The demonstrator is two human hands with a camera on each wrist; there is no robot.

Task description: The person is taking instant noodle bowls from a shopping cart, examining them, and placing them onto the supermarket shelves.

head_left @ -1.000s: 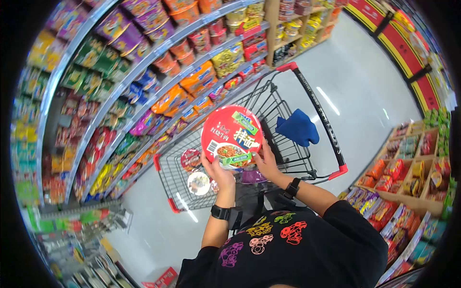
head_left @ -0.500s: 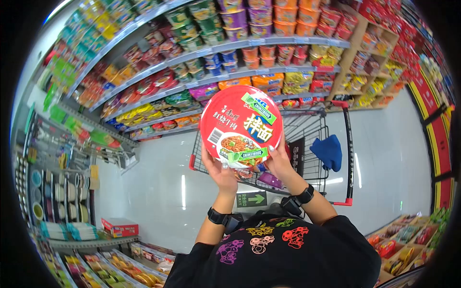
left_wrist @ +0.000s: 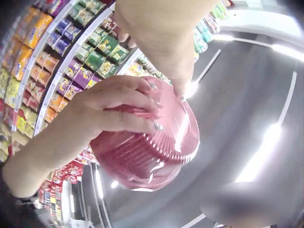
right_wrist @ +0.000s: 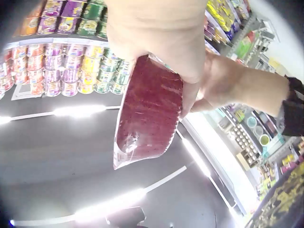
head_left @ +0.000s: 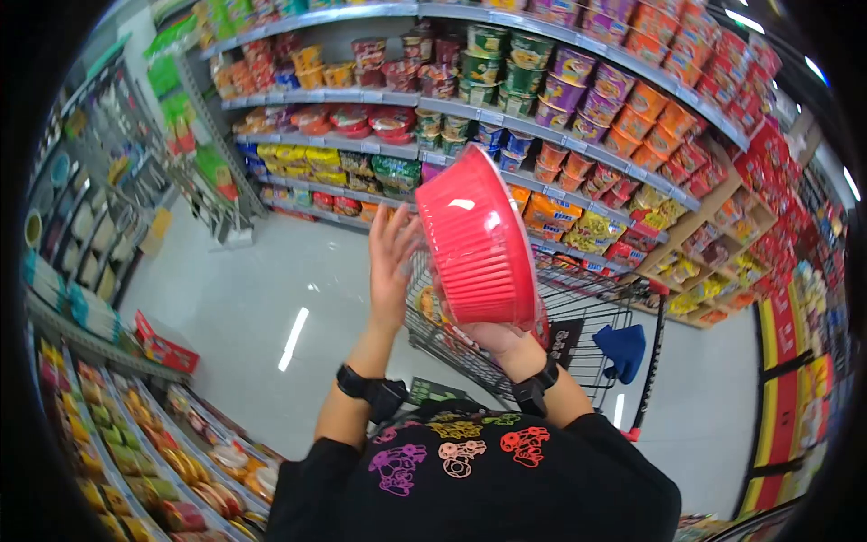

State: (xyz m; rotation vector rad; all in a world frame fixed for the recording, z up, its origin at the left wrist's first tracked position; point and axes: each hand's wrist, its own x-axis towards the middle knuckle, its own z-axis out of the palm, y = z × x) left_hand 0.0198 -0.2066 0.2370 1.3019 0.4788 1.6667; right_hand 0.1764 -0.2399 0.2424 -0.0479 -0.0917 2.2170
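Note:
A red ribbed bowl [head_left: 479,239] is tipped on its side in the head view, its lid facing away to the right. My right hand [head_left: 497,339] grips it from below; in the left wrist view, that hand's fingers [left_wrist: 128,107] curl over the bowl [left_wrist: 156,137]. Beside the bowl my left hand [head_left: 390,266] is raised with its fingers spread; whether its thumb touches the bowl, I cannot tell. The right wrist view shows the bowl [right_wrist: 149,111] hanging under my right hand [right_wrist: 159,33], my left hand [right_wrist: 221,80] behind.
A shopping cart with a dark handle [head_left: 652,361] stands below the bowl, a blue cloth [head_left: 621,350] on it. Shelves [head_left: 506,117] of noodle cups and packets curve across the back. A red box [head_left: 165,343] lies at the left, and snack racks [head_left: 135,443] fill the lower left.
The bowl has turned from showing its printed lid to showing its ribbed side. My left hand has let go and moved left of it. The head view has swung, shifting the shelves.

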